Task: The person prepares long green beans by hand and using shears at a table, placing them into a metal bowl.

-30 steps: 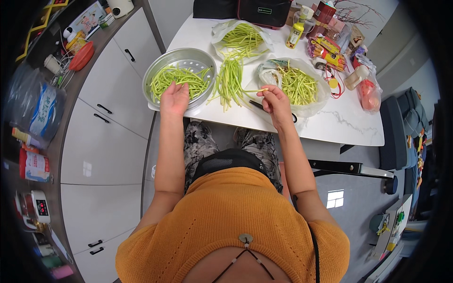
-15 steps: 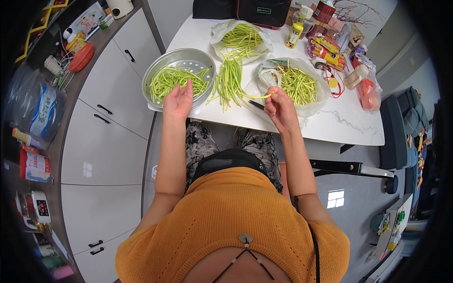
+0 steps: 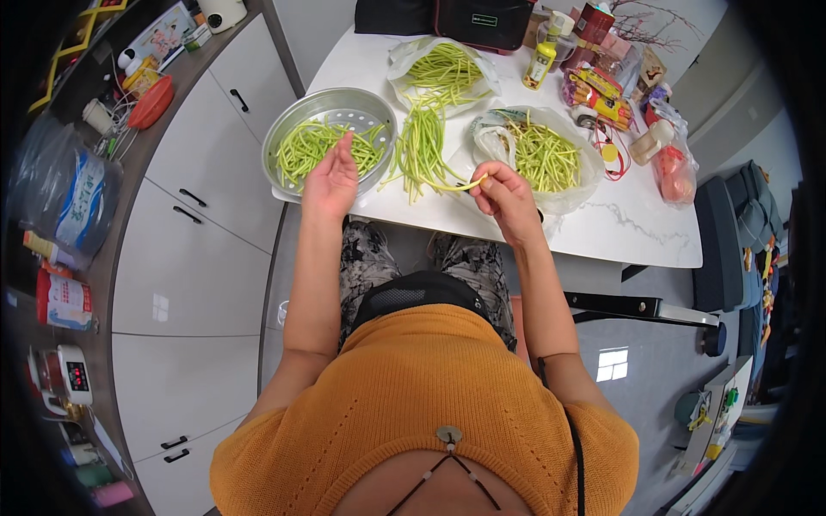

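My right hand [image 3: 508, 199] pinches the pale end of a garlic scape [image 3: 460, 187] between thumb and fingers, over the table's front edge. The scape stretches left to a loose pile of long garlic scapes [image 3: 419, 155] on the table. My left hand [image 3: 333, 179] is open, palm turned up, at the front rim of a round metal pan with holes [image 3: 274, 129]. Short green pieces [image 3: 314, 150] lie in that pan. Beside my right hand, a white plastic bag [image 3: 588, 172] holds more cut scape pieces [image 3: 551, 162]. A dark object under my right hand is mostly hidden.
Behind the pile, another plastic bag [image 3: 398, 58] holds long scapes. A yellow bottle [image 3: 539, 64], packaged food [image 3: 598, 96] and a bag with red contents [image 3: 673, 172] crowd the table's right side. White cabinets [image 3: 202, 249] stand at my left.
My right hand has moved a little left with the scape's end, and its fingers have curled in more. My left hand keeps its place at the pan, its fingers closer together.
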The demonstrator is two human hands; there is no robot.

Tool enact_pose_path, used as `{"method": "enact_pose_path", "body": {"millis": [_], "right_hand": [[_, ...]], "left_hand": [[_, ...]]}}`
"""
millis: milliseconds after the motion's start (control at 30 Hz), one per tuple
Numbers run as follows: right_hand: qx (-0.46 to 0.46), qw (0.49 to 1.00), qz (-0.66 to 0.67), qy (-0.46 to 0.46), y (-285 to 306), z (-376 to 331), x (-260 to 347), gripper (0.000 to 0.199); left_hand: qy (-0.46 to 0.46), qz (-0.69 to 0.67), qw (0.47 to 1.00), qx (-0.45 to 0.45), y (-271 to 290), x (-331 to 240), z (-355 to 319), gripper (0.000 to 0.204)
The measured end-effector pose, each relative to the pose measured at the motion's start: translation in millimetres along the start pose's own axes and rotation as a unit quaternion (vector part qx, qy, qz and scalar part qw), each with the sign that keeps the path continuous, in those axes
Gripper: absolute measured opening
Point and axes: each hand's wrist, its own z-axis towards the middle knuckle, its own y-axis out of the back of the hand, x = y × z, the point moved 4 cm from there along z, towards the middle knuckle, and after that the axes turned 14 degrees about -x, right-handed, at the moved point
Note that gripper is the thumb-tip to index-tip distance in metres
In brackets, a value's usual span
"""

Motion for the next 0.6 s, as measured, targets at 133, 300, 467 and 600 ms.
{"method": "enact_pose_path", "body": {"millis": [133,300,467,600], "right_hand": [[0.000,0.999,-0.037,0.008,-4,-2,3,0.010],[0.008,0.997,-0.060,0.042,-11,-5,12,0.011],[-0.028,0.983,-0.141,0.115,-14,-10,16,0.013],[-0.069,0.930,-0.258,0.253,-19,-19,20,0.013]], "left_hand": [[-0.327,0.511,0.795,0.031,-47,52,-51,0.030],[-0.438,0.702,0.506,0.243,-63,100,-81,0.018],[-0.414,0.752,0.458,0.230,-55,116,-87,0.016],[-0.390,0.734,0.536,0.146,-48,114,-81,0.016]]}}
